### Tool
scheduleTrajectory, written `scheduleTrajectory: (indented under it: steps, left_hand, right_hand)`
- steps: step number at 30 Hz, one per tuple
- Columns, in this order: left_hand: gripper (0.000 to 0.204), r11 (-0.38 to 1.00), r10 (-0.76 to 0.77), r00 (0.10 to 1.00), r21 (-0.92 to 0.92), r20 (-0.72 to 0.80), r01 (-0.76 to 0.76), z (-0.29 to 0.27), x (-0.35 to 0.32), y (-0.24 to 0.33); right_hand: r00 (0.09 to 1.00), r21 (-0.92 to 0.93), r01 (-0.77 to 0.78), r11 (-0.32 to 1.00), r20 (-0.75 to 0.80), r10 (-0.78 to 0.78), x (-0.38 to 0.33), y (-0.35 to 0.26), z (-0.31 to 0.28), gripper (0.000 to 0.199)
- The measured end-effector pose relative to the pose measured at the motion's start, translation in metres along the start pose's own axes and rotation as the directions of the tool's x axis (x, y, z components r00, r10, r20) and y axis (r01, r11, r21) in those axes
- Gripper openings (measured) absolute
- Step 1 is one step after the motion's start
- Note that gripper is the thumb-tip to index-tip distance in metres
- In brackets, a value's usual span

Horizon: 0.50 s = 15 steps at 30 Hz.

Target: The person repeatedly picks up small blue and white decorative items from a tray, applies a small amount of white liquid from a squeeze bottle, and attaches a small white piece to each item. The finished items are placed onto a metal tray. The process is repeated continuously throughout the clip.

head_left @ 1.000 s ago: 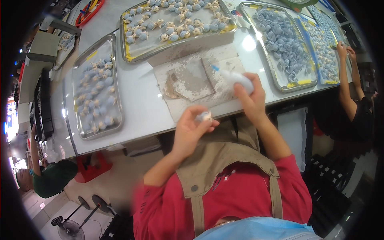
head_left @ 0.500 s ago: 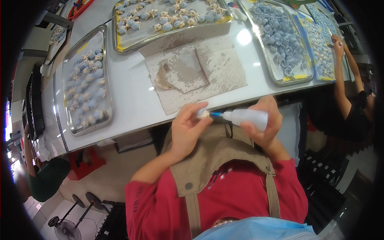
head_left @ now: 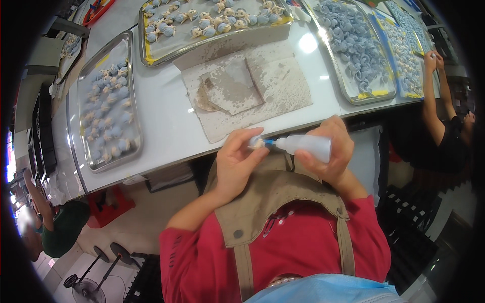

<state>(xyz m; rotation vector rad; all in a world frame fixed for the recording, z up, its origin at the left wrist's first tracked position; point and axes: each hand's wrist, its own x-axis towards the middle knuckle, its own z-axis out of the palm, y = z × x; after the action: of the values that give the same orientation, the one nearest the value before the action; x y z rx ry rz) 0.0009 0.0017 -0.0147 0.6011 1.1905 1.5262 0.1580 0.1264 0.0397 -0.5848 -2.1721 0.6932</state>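
Along a white bench (head_left: 161,96) in a workroom, a small blue-and-cream piece (head_left: 256,143) sits at the centre of the frame, pinched between thumb and fingers of the left hand (head_left: 236,157), while the right hand (head_left: 333,151) grips a translucent squeeze bottle (head_left: 303,144), its blue tip (head_left: 269,142) at the piece, contact too small to tell. Above lies a stained cardboard sheet (head_left: 285,83); similar pieces fill a left tray (head_left: 134,91) and a top tray (head_left: 217,43), with blue curled shapes in an upper-right tray (head_left: 371,100)
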Motion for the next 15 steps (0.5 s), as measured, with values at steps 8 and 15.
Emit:
scheduleTrajectory:
  steps: [8, 15]
  left_hand:
    - [0.040, 0.978, -0.136, 0.991, -0.158, -0.016, 0.132, 0.002, -0.001, 0.004]
    - [0.042, 0.973, -0.143, 0.989, -0.189, -0.026, 0.136, 0.005, 0.000, 0.006]
  right_hand:
    - [0.982, 0.130, -0.187, 0.974, 0.003, 0.189, -0.007, 0.004, -0.002, 0.028]
    - [0.965, 0.185, -0.259, 0.948, 0.008, 0.262, -0.011, 0.008, -0.002, 0.026]
